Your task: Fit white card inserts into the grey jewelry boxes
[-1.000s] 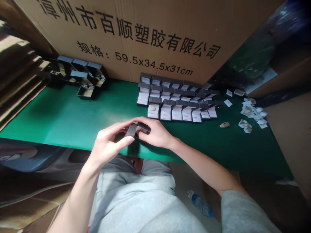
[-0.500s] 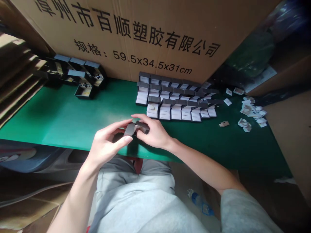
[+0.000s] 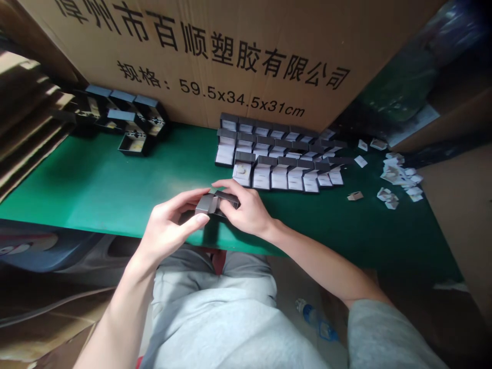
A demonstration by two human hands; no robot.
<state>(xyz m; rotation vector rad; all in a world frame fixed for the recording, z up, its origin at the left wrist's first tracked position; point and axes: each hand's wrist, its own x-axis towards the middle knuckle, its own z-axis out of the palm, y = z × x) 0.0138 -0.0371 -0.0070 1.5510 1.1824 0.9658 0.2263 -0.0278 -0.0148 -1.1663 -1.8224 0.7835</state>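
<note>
Between my two hands is a small dark jewellery box (image 3: 206,204), its lid swung open, held just over the front part of the green table (image 3: 184,148). My left hand (image 3: 169,220) grips its left side, with the thumb in front and the fingers behind. My right hand (image 3: 246,209) grips the right part, the thumb pressing into the box and the index finger reaching over the far edge. Fingers hide most of the inside. Beyond my hands stand rows of open dark jewellery boxes (image 3: 261,177) with white inserts; the nearest left one shows a small ring-like mark.
More open black boxes (image 3: 132,143) are grouped at the back left. White folded inserts (image 3: 395,169) lie scattered at the right, near a small tan piece (image 3: 354,196). A large printed cardboard carton (image 3: 192,61) stands behind the table. A plastic bottle (image 3: 317,320) lies below.
The box has opened out flatter between my hands. My right thumb has shifted from beneath the right part to inside it; my left hand has barely moved.
</note>
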